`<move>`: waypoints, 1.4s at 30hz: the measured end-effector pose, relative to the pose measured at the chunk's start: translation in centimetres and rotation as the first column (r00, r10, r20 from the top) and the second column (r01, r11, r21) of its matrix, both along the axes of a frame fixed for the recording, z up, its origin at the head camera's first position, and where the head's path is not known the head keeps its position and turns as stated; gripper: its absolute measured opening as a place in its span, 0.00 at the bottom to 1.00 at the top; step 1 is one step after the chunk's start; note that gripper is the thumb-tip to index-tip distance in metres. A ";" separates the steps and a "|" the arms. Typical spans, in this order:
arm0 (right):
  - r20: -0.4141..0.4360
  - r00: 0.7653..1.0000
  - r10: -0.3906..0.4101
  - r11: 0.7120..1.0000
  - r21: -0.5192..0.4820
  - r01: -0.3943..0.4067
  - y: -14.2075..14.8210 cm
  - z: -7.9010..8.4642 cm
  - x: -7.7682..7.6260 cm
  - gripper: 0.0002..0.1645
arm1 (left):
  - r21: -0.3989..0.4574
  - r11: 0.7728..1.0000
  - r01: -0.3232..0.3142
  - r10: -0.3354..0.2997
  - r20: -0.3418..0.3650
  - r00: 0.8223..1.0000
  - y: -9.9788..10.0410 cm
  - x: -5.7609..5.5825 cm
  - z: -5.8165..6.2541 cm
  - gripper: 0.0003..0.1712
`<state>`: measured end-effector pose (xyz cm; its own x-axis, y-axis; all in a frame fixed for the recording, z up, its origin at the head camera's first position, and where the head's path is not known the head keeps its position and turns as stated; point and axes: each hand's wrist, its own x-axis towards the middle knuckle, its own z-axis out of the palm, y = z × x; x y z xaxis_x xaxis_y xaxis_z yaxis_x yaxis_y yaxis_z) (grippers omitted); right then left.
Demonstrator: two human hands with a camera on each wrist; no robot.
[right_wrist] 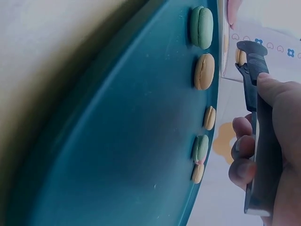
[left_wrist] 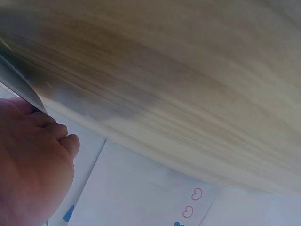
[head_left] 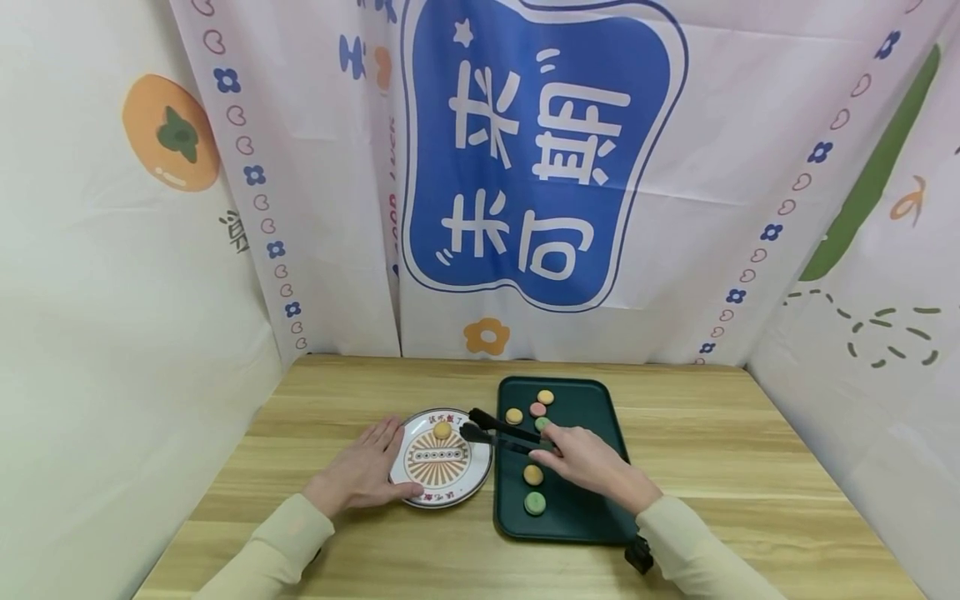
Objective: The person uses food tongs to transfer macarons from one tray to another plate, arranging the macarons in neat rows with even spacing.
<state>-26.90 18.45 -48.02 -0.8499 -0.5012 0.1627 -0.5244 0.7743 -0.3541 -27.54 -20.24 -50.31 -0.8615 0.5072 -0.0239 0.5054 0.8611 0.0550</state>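
Observation:
My left hand rests at the left rim of a white plate, fingers extended along the edge and thumb over the near rim. On the plate sits a yellow macaron. My right hand grips black tongs above a dark green tray. The tongs' tips are apart, over the plate's right side, just right of that macaron. On the tray lie several macarons, among them a pink one, a green one and a yellow one.
The plate and tray stand side by side on a wood-grain table. A printed cloth hangs behind the table's far edge, with more cloth at both sides. A small black object shows by the right sleeve.

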 end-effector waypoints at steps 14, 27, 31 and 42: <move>-0.007 1.000 -0.001 0.999 0.039 0.001 -1.7 0.1 -0.9 0.17 | -0.008 1.000 -0.008 0.008 -0.006 1.000 0.0 -0.1 -0.1 0.67; 0.024 1.000 -0.019 0.998 0.064 0.018 -2.3 -0.7 -1.2 0.17 | -0.002 1.000 -0.012 0.012 0.005 1.000 0.1 0.1 -0.1 0.66; 0.022 1.000 -0.018 0.998 0.055 0.017 -2.4 -0.6 -1.4 0.17 | -0.003 1.000 -0.012 0.012 0.004 1.000 0.2 -0.1 0.0 0.66; 0.045 0.998 -0.036 0.999 0.027 0.034 -2.7 -0.4 -1.3 0.19 | 0.007 1.000 -0.014 0.014 0.009 1.000 0.2 0.1 0.1 0.66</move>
<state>-28.16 15.76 -48.41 -0.8732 -0.4745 0.1111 -0.4808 0.8012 -0.3562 -27.45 -20.00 -50.26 -0.8682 0.4954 -0.0278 0.4930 0.8676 0.0656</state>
